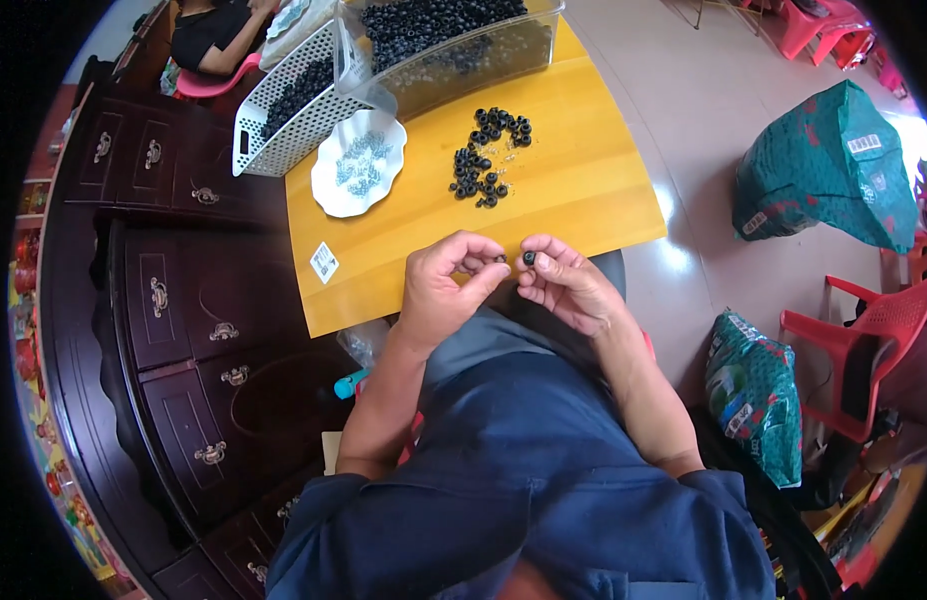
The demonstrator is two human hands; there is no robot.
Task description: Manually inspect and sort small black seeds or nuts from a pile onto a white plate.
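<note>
Head view: left hand (445, 290) pinched shut on a tiny dark part (500, 259); right hand (566, 283) pinched on a small black ring (528, 258), just beside. Both held over near edge of yellow table (583, 190). Farther up: loose pile of black rings (486, 156), white scalloped dish (360, 162), clear bin (453, 45), white basket (293, 105).

White square label (324, 262) on table; green sacks (826, 168) right.

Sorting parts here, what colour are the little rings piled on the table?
Black rings, clearest in the head view.
</note>
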